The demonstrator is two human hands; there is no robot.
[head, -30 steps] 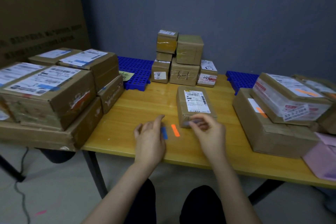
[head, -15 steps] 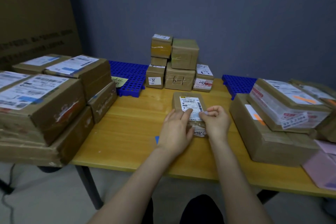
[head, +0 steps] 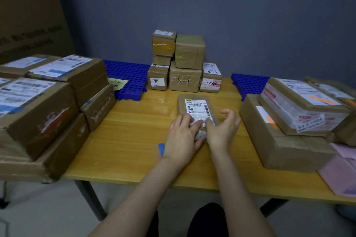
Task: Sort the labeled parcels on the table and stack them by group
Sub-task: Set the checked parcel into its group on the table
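Mostly sorted, I'd say: big-parcel stack (head: 48,106) on the left, orange-tagged stack (head: 289,121) on the right, small-box pile (head: 185,63) at the back. One flat parcel (head: 192,105) sits unstacked mid-table (head: 134,131). Left hand (head: 183,136) lies flat, fingers straight on the parcel's near end. Right hand (head: 223,129) is loosely spread, touching its label. The hands hide the parcel's near end and the group mark is unreadable.

left hand (head: 183,138): flat on parcel (head: 192,106) | right hand (head: 223,129): thumb on parcel

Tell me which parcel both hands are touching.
The flat parcel lying alone mid-table, label up; left hand and right hand touch its near end. Others sit in stacks.
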